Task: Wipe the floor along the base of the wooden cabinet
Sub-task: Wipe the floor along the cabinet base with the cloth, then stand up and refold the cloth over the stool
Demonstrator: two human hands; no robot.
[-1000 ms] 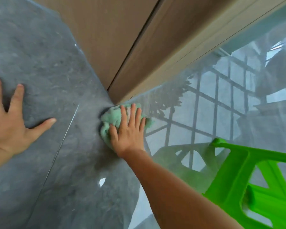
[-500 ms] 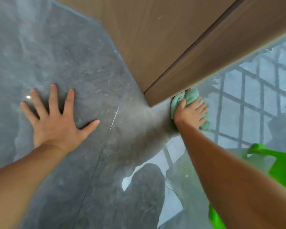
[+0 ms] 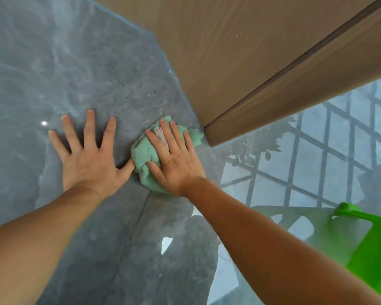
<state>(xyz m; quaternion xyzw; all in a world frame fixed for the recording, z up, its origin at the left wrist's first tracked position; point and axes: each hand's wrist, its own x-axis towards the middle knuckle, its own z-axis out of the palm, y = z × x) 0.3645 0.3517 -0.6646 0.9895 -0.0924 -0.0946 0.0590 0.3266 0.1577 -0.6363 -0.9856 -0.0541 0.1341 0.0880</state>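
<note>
A crumpled mint-green cloth (image 3: pixel 144 156) lies on the glossy grey stone floor (image 3: pixel 92 69), just left of the bottom corner of the wooden cabinet (image 3: pixel 240 58). My right hand (image 3: pixel 176 159) presses flat on top of the cloth, fingers spread, covering its middle. My left hand (image 3: pixel 88 157) rests palm-down on the floor to the cloth's left, fingers apart, holding nothing; its thumb tip touches the cloth's edge. The cabinet's base runs away up-left and up-right from the corner.
A bright green plastic stool (image 3: pixel 374 249) stands at the lower right beside my right forearm. The shiny floor at the right mirrors a window grille and plants (image 3: pixel 317 150). A thin tile joint (image 3: pixel 128 238) runs diagonally under my arms.
My right hand has slid the cloth from the right side of the cabinet corner around to its left side, up against my left thumb. The view has shifted; the left hand stays planted.
</note>
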